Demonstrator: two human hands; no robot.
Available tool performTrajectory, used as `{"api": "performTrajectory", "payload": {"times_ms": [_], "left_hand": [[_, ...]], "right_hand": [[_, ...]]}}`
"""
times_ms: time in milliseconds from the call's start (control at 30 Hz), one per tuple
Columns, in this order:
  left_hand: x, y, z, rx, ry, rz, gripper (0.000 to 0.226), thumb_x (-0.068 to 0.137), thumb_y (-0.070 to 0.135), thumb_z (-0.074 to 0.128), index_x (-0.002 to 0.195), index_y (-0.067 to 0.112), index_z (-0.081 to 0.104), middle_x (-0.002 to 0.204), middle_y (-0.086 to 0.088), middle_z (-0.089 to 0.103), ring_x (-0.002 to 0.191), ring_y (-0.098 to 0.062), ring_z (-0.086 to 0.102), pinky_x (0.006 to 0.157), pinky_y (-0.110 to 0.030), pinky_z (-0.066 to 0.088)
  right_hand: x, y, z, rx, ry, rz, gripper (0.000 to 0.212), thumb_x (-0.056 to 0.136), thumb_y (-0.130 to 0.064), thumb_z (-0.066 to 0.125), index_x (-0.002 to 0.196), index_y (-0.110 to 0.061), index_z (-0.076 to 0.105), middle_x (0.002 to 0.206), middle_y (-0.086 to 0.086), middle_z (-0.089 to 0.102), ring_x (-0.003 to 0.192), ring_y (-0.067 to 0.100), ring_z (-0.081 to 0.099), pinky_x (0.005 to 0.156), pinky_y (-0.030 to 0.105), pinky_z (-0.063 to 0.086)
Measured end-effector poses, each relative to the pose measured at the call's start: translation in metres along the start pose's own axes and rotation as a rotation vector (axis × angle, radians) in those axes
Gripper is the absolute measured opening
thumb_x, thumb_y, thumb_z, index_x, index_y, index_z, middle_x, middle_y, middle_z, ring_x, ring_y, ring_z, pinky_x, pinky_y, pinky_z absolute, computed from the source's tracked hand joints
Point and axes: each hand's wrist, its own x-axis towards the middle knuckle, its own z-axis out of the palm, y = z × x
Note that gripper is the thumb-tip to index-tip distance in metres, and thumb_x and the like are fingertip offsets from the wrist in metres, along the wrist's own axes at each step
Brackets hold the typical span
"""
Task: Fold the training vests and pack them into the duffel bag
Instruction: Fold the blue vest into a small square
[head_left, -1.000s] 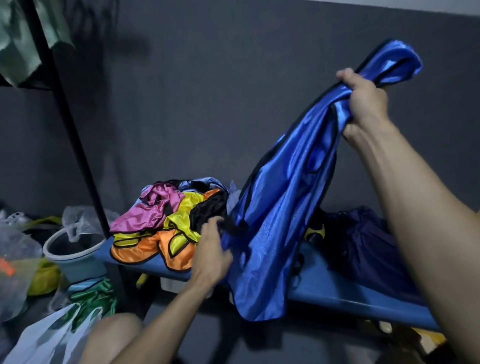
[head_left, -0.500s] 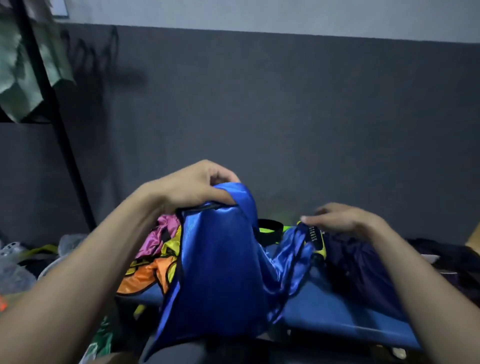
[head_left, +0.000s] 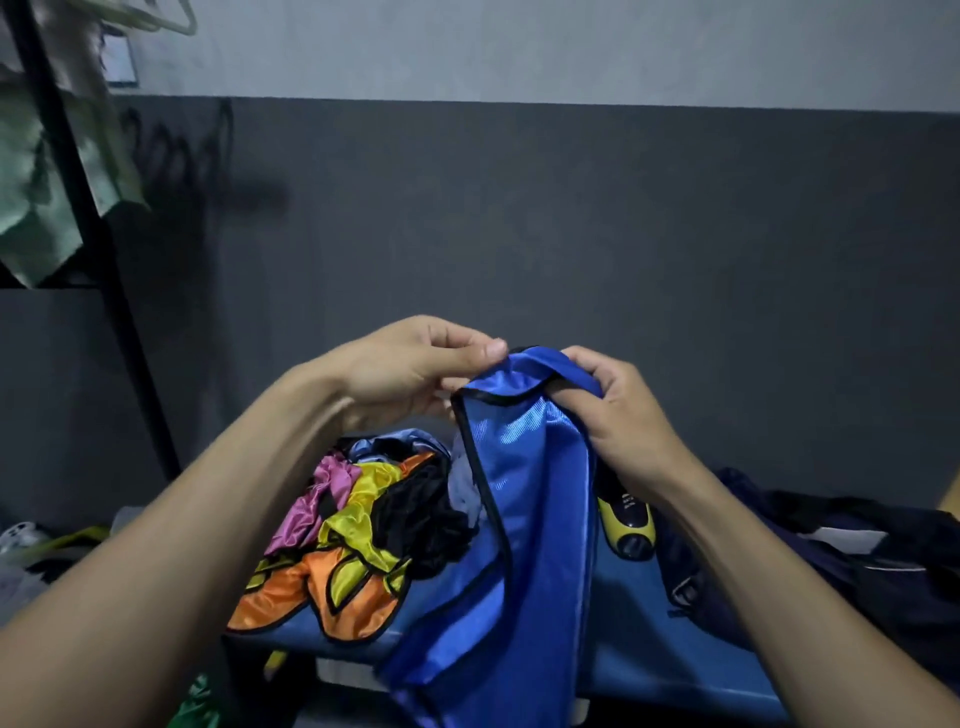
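Blue vest (head_left: 524, 493) pinched by left hand (head_left: 410, 369), gripped by right hand (head_left: 618, 415), hiding perhaps a duffel bag (head_left: 841, 571) beside vest pile (head_left: 358, 535).

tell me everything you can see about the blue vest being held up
The shiny blue satin-like vest with black edge trim hangs lengthwise, gathered narrow, above the blue bench. The left hand pinches its top edge with the thumb; the right hand grips the top bunched in curled fingers. Its lower end drapes past the bench's front edge, out of frame.
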Motion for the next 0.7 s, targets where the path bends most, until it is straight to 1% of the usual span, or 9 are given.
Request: {"api": "performTrajectory", "payload": {"times_ms": [33,133,200,267,333,400,500,567,700], "left_hand": [[0.002,-0.003,0.002,-0.007,-0.012,-0.017,0.048,0.083,0.050,0.080,0.095,0.006,0.064,0.083,-0.011,0.033,0.079,-0.029,0.028,0.084,-0.039,0.042],[0.006,-0.006,0.013,0.023,0.061,-0.022,0.051,0.087,0.052,0.076,0.100,0.003,0.068,0.102,-0.014,0.041,0.088,-0.029,0.028,0.081,-0.042,0.033],[0.007,-0.005,0.018,0.017,0.131,0.020,0.032,0.090,0.039,0.074,0.093,0.008,0.068,0.089,-0.012,0.041,0.075,-0.025,0.026,0.067,-0.034,0.025],[0.009,-0.008,0.019,-0.060,0.183,0.029,0.020,0.097,0.028,0.067,0.083,0.014,0.065,0.076,-0.008,0.045,0.068,-0.016,0.032,0.062,-0.034,0.019],[0.013,-0.012,0.021,-0.091,0.254,0.031,0.024,0.100,0.022,0.063,0.076,0.020,0.063,0.068,0.001,0.054,0.061,-0.012,0.039,0.056,-0.027,0.026],[0.014,-0.014,0.023,-0.098,0.353,0.068,0.016,0.099,0.014,0.063,0.085,0.020,0.066,0.068,0.001,0.060,0.056,-0.011,0.048,0.049,-0.022,0.036],[0.012,-0.017,0.021,-0.055,0.429,0.196,0.025,0.100,0.003,0.055,0.091,0.021,0.070,0.081,-0.009,0.064,0.063,-0.017,0.053,0.057,-0.030,0.039],[0.008,-0.016,0.022,0.081,0.415,0.238,0.034,0.098,0.001,0.047,0.084,0.017,0.073,0.086,-0.009,0.070,0.073,-0.019,0.058,0.067,-0.032,0.044],[-0.003,-0.012,0.027,0.292,0.263,0.230,0.022,0.086,0.031,0.061,0.101,0.022,0.075,0.097,0.002,0.073,0.085,-0.013,0.066,0.077,-0.030,0.050]], "right_hand": [[0.000,-0.001,0.000,-0.010,-0.012,-0.014,0.014,0.099,-0.006,0.062,0.099,-0.014,0.073,0.085,0.001,0.071,0.078,0.013,0.062,0.072,0.030,0.049],[0.001,-0.003,0.002,-0.094,-0.046,-0.068,0.010,0.099,-0.010,0.064,0.097,-0.015,0.073,0.084,-0.003,0.070,0.077,0.010,0.062,0.071,0.026,0.049],[0.001,-0.003,0.001,-0.131,-0.045,-0.137,0.013,0.096,-0.006,0.067,0.103,-0.017,0.072,0.091,-0.003,0.072,0.082,0.008,0.065,0.075,0.022,0.050],[-0.001,-0.002,0.000,-0.128,-0.018,-0.216,0.032,0.092,0.003,0.068,0.117,-0.018,0.067,0.094,0.001,0.070,0.083,0.010,0.064,0.077,0.020,0.050],[-0.005,-0.002,-0.001,-0.119,0.015,-0.270,0.040,0.091,0.007,0.066,0.120,-0.020,0.066,0.092,-0.001,0.068,0.084,0.011,0.064,0.077,0.022,0.050],[-0.005,-0.003,-0.001,-0.149,0.065,-0.293,0.030,0.091,0.008,0.062,0.106,-0.016,0.069,0.094,-0.004,0.072,0.087,0.014,0.069,0.076,0.026,0.053],[0.001,-0.004,-0.003,-0.120,0.143,-0.145,0.016,0.086,-0.004,0.057,0.085,-0.013,0.070,0.089,0.004,0.074,0.080,0.024,0.069,0.068,0.041,0.053],[0.006,-0.003,-0.006,-0.162,0.175,-0.021,0.015,0.080,-0.018,0.053,0.074,-0.010,0.065,0.073,0.010,0.067,0.066,0.021,0.057,0.059,0.040,0.045],[0.011,-0.004,-0.004,-0.228,0.179,0.103,0.026,0.073,-0.025,0.056,0.062,-0.005,0.043,0.063,0.007,0.038,0.063,0.019,0.034,0.061,0.038,0.027]]}}
